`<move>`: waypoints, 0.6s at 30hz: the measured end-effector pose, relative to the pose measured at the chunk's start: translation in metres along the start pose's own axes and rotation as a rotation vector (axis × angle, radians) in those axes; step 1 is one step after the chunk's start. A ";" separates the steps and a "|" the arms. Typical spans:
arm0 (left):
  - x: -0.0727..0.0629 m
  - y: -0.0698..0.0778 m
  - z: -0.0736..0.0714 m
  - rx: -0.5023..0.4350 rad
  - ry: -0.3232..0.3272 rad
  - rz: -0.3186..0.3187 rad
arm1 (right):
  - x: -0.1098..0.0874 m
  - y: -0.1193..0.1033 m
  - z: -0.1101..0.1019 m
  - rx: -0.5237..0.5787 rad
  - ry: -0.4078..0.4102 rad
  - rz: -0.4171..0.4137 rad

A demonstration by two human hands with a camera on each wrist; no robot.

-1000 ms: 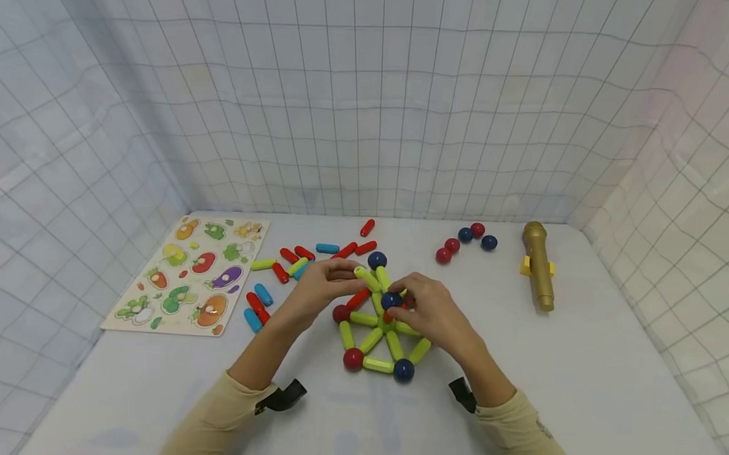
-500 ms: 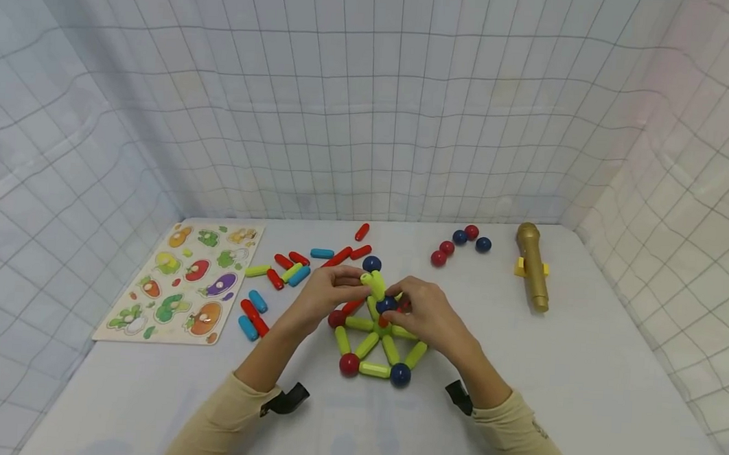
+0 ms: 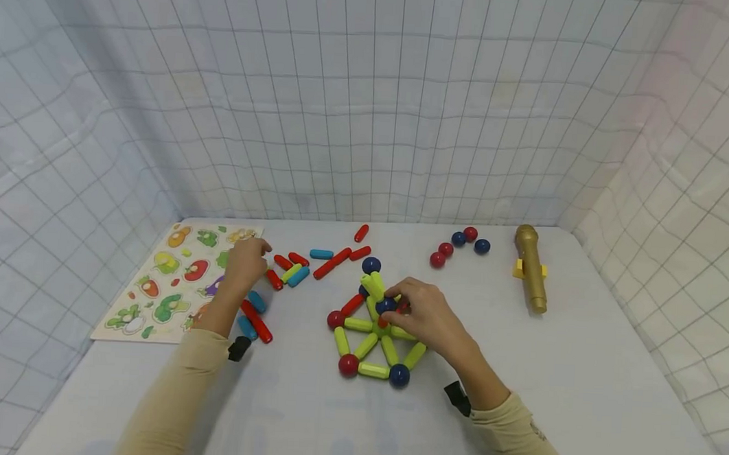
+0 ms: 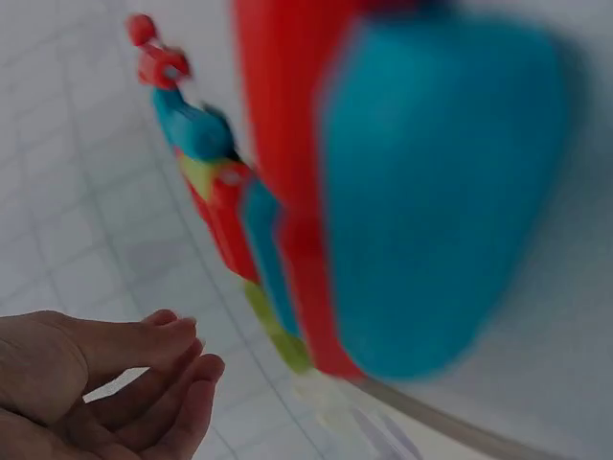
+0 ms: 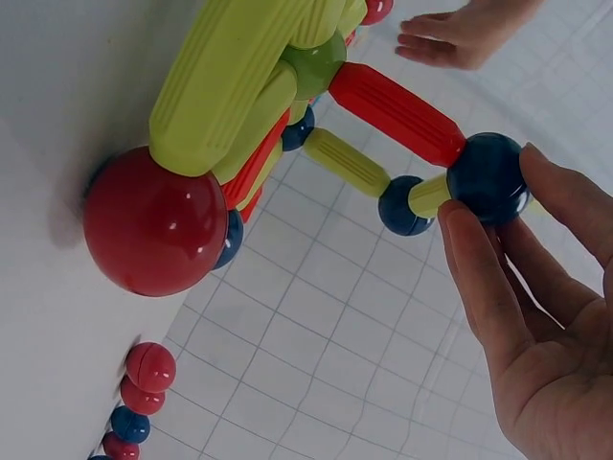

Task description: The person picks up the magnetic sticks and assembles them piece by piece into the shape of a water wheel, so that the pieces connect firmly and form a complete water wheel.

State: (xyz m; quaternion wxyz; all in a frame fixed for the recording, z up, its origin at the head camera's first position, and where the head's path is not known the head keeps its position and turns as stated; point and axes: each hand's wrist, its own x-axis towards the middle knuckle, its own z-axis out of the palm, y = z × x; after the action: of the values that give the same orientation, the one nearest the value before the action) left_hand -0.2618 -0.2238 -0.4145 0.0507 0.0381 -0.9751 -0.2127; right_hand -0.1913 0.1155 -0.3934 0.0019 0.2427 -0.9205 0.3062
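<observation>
My right hand point(image 3: 425, 310) pinches a dark blue ball point(image 5: 487, 180) between thumb and fingers. This ball tops a red magnetic stick point(image 5: 397, 113) standing on the green centre ball point(image 5: 321, 67) of a wheel-like build of green sticks point(image 3: 358, 325) with red and blue balls round its rim. Two green sticks point(image 3: 372, 284) lean beside the held ball at the build's far side; their exact joints are partly hidden. My left hand point(image 3: 246, 264) hovers at the loose sticks by the board, fingers loosely bent, nothing visible between them in the left wrist view.
Loose red, blue and green sticks point(image 3: 298, 276) lie left of the build. A vegetable picture board point(image 3: 156, 313) lies at far left. Several loose balls point(image 3: 459, 239) are at the back right, with a gold microphone-shaped toy point(image 3: 532, 270) further right. A grid-patterned curtain point(image 3: 370, 118) surrounds the table.
My left hand has let go of the green stick by the build and moved left to the loose sticks. That stick now stays attached near the blue ball. The right hand keeps its pinch.
</observation>
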 end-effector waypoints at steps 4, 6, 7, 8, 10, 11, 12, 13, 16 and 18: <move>0.014 -0.028 -0.001 0.148 -0.081 -0.043 | 0.001 0.000 0.000 -0.013 0.004 -0.011; 0.016 -0.033 0.001 0.150 -0.117 -0.050 | 0.001 0.001 0.000 -0.017 0.010 -0.026; 0.016 -0.035 0.003 0.142 -0.133 -0.049 | 0.001 0.000 0.000 -0.018 0.013 -0.032; 0.017 -0.036 0.004 0.136 -0.146 -0.047 | 0.001 0.000 -0.001 -0.019 0.016 -0.038; 0.018 -0.037 0.006 0.121 -0.163 -0.044 | 0.002 0.000 -0.001 -0.023 0.020 -0.048; 0.019 -0.038 0.007 0.114 -0.169 -0.043 | 0.002 0.000 -0.001 -0.024 0.021 -0.047; 0.020 -0.039 0.008 0.112 -0.174 -0.039 | 0.002 0.000 -0.001 -0.025 0.022 -0.044; 0.020 -0.039 0.009 0.111 -0.174 -0.042 | 0.001 0.000 -0.001 -0.026 0.022 -0.040; 0.018 -0.040 0.011 0.103 -0.142 -0.067 | 0.001 0.000 0.000 -0.024 0.018 -0.024; 0.016 -0.038 0.012 0.087 -0.098 -0.072 | 0.000 0.000 0.001 -0.022 0.017 -0.018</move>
State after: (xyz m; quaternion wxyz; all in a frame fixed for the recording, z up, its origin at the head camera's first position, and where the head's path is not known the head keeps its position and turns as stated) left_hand -0.2765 -0.2550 -0.4398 -0.0065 0.0646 -0.9827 -0.1735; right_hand -0.1911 0.1149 -0.3940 0.0151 0.2484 -0.9215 0.2982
